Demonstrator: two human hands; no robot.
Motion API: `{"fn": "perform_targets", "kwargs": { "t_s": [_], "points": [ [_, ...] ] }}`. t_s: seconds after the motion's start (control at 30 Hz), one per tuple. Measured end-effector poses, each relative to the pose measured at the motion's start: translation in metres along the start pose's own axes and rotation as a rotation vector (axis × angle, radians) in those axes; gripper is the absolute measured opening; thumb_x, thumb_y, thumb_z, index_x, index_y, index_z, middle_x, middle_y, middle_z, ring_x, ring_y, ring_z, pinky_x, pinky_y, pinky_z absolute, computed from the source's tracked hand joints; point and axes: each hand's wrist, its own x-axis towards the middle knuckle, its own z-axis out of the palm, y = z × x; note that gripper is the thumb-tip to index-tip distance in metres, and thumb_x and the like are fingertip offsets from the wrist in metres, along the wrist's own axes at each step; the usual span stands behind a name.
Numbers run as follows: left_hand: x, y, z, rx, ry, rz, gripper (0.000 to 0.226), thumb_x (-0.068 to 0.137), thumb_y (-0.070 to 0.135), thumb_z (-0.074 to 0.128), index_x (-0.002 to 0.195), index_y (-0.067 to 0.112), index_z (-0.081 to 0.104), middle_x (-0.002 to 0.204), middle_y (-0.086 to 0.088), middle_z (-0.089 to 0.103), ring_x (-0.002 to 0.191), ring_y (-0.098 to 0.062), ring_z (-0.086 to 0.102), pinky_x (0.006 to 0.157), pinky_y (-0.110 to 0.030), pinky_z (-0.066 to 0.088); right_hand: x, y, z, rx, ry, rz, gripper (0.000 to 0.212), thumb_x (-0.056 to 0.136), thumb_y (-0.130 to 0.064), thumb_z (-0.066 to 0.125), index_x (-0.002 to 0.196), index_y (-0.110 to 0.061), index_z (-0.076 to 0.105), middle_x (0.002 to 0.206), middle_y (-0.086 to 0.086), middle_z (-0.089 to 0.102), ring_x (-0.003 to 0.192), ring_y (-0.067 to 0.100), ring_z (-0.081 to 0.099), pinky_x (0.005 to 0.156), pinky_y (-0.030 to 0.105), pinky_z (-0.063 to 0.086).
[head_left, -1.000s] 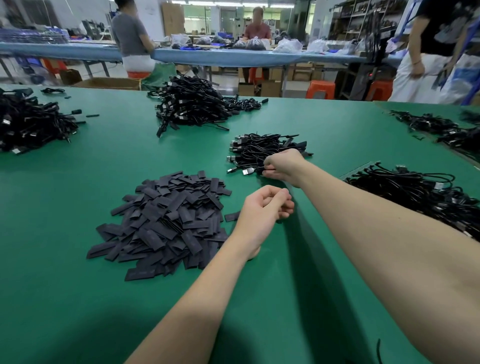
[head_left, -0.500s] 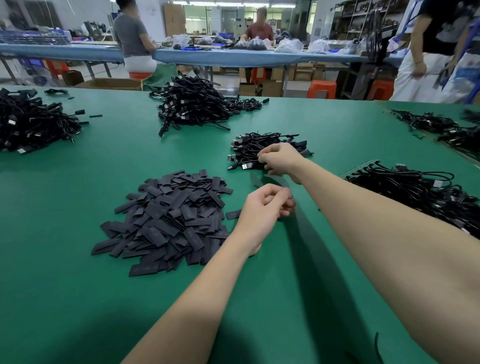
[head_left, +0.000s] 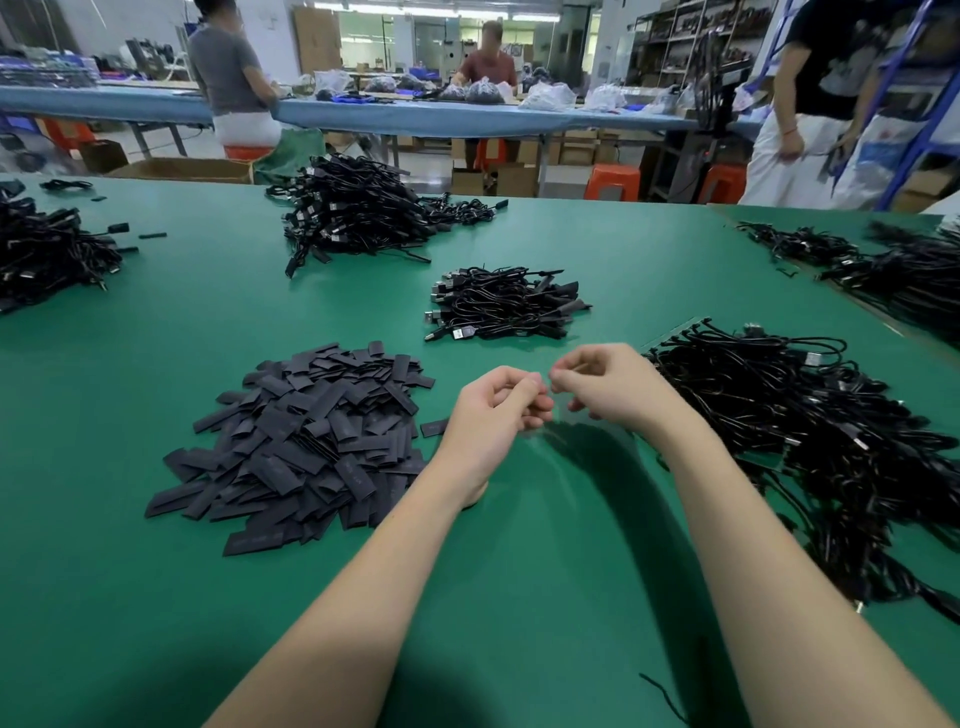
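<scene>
**Head view: two hands meet fingertip to fingertip between the piles**

Head camera, looking down over a green table (head_left: 156, 597). The left hand (head_left: 493, 421) and the right hand (head_left: 608, 389) hover side by side at the middle of the table. Both have curled fingers, and their fingertips (head_left: 537, 387) almost touch. Each thumb is drawn in against the fingers as if pinching. A faint glassy sheen shows just under the hands, but I cannot tell whether either hand actually has hold of anything.

The pile of flat black strips (head_left: 306, 441) lies just left of the left hand, and one loose strip (head_left: 434, 427) sits close beside its wrist. The small heap of black cables (head_left: 504, 306) lies just beyond both hands, apart from them, with its plugs pointing left. The big tangle of cables (head_left: 810, 431) spreads out near the right forearm.

Further back, another cable heap (head_left: 358, 218) sits near the far edge. More cables are heaped at the left edge (head_left: 47, 260) and the right edge (head_left: 904, 275). Behind the table stands a long blue bench (head_left: 415, 117) with a person in a grey top (head_left: 228, 67) at it.
</scene>
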Motion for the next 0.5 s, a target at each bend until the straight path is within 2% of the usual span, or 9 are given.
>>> {"fn": "perform_targets", "kwargs": {
  "t_s": [0.2, 0.3, 0.4, 0.5],
  "points": [
    [0.0, -0.003, 0.002, 0.07, -0.012, 0.018, 0.018, 0.1, 0.017, 0.059, 0.084, 0.011, 0.065, 0.069, 0.004, 0.071, 0.067, -0.009, 0.065, 0.066, -0.018, 0.053, -0.031, 0.029, 0.01, 0.007, 0.125, 0.01, 0.005, 0.087, -0.026, 0.073, 0.083, -0.025, 0.076, 0.08, -0.006, 0.076, 0.079, 0.011, 0.069, 0.08, 0.027, 0.051],
    [0.001, -0.005, 0.003, 0.135, -0.041, 0.036, 0.018, 0.1, 0.019, 0.06, 0.084, 0.011, 0.066, 0.071, 0.003, 0.072, 0.069, -0.011, 0.065, 0.066, -0.021, 0.053, -0.032, 0.026, 0.008, 0.027, 0.088, 0.004, 0.007, 0.089, -0.028, 0.072, 0.087, -0.023, 0.075, 0.084, -0.004, 0.076, 0.085, 0.015, 0.071, 0.084, 0.03, 0.053],
    [0.003, -0.007, 0.006, 0.241, -0.073, 0.035, 0.016, 0.098, 0.019, 0.062, 0.084, 0.014, 0.066, 0.073, 0.001, 0.072, 0.068, -0.011, 0.065, 0.066, -0.022, 0.052, -0.034, 0.021, 0.003, -0.054, 0.076, -0.019, 0.008, 0.09, -0.028, 0.07, 0.09, -0.023, 0.076, 0.079, -0.006, 0.075, 0.078, 0.01, 0.068, 0.076, 0.023, 0.051],
    [0.003, -0.005, 0.011, 0.352, -0.078, 0.029, 0.012, 0.096, 0.022, 0.064, 0.084, 0.017, 0.066, 0.074, 0.003, 0.074, 0.064, -0.008, 0.066, 0.064, -0.018, 0.049, -0.036, 0.016, -0.011, -0.128, 0.002, 0.012, 0.008, 0.09, -0.025, 0.066, 0.087, -0.026, 0.073, 0.072, -0.005, 0.074, 0.063, 0.009, 0.068, 0.064, 0.024, 0.055]
  ]
}}
